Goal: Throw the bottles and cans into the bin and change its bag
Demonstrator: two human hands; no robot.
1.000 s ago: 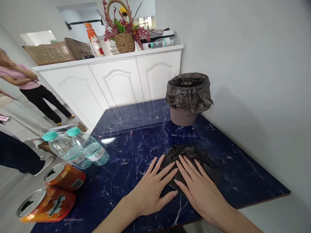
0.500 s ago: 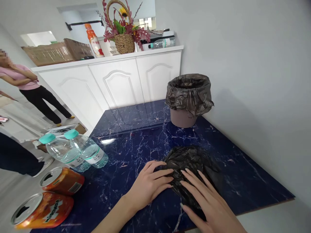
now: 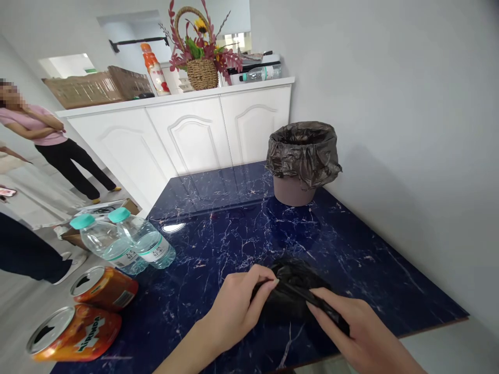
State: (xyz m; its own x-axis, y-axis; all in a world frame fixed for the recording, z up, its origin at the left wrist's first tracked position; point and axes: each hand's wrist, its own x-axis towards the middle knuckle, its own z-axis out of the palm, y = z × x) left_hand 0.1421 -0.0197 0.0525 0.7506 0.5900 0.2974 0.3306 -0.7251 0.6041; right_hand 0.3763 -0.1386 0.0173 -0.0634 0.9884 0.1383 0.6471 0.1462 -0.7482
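Observation:
A black plastic bag [image 3: 298,292] is bunched up low over the blue marbled table [image 3: 218,223], its far part smeared by motion. My left hand [image 3: 244,296] pinches the bag's edge between thumb and fingertips. On the other side, my right hand [image 3: 343,317] grips a gathered strip of the same bag between thumb and fingers. The strip runs taut between both hands. Farther back on the table stands a brownish bin [image 3: 294,190], lined with another dark bag [image 3: 302,156] folded over its rim.
Two water bottles [image 3: 156,249] with teal caps and two orange soda cans [image 3: 88,332] stand at the table's left edge. A grey wall runs along the right. White cabinets [image 3: 195,135] stand behind, and a person [image 3: 47,130] stands at the far left.
Both hands were spread flat on the bag lying on the table; now they have closed on its edge and lifted it. The view has shifted slightly.

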